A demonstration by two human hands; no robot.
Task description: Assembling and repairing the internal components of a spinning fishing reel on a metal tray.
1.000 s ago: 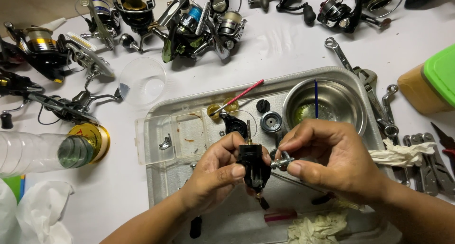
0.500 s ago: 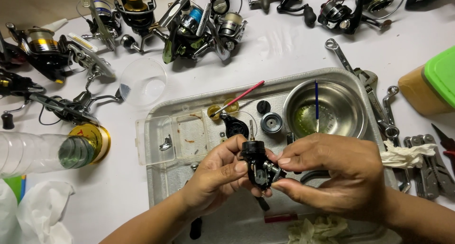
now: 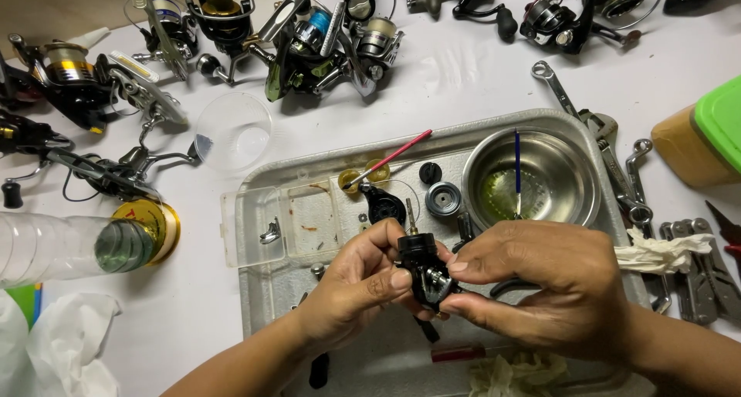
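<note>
Head view: at lower centre of the frame, the black reel body (image 3: 423,270) sits between both hands above the metal tray (image 3: 262,289). The left hand (image 3: 351,289) pinches its left side; the right hand (image 3: 540,285) grips its right side, fingers curled around it.

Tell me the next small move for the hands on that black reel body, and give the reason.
Probably keep the left hand steadying the black reel body over the metal tray while the right hand works at its side. Both hands pinch it from opposite sides, its shaft points up, and loose small parts already lie in the tray, so anything that drops should land there.
</note>
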